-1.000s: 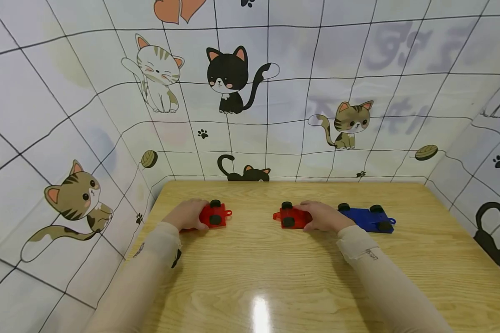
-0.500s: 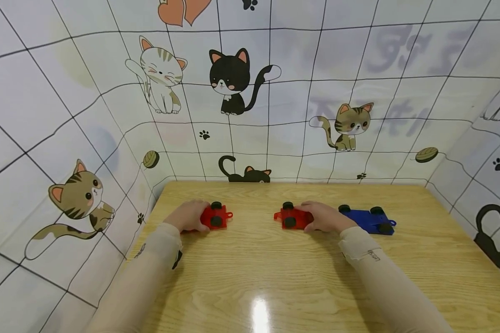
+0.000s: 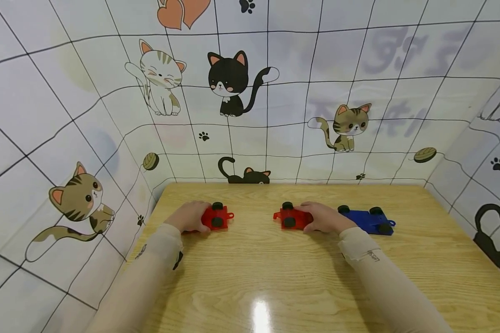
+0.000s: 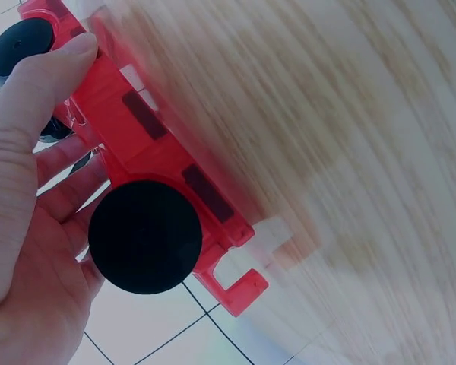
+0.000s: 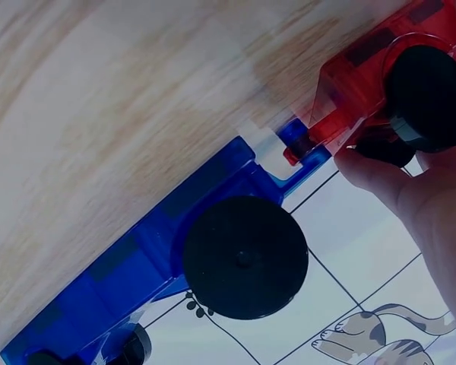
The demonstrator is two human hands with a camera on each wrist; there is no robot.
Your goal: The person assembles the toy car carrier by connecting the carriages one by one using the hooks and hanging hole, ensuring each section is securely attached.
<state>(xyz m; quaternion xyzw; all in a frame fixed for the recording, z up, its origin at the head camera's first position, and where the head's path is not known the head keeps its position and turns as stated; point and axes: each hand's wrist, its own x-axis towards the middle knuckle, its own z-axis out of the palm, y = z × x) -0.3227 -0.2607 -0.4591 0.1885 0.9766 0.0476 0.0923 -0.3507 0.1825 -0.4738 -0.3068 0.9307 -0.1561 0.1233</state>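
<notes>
On tbl (image 3: 250, 259): 1 blue car (image 3: 368, 221), 2 red cars (image 3: 220, 218) (image 3: 290, 218) in 2 hands (image 3: 187, 217) (image 3: 324, 217)

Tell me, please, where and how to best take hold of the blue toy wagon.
Perhaps pinch the blue toy wagon mid-length by its long sides, from above and right: it is narrow, its wheels stand up near the ends, and the right hand crowds its left end.

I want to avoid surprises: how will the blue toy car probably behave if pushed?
The blue toy car would probably slide rather than roll, since its wheels point upward. It may tug the red car in the right hand, as their couplings appear linked.
</notes>
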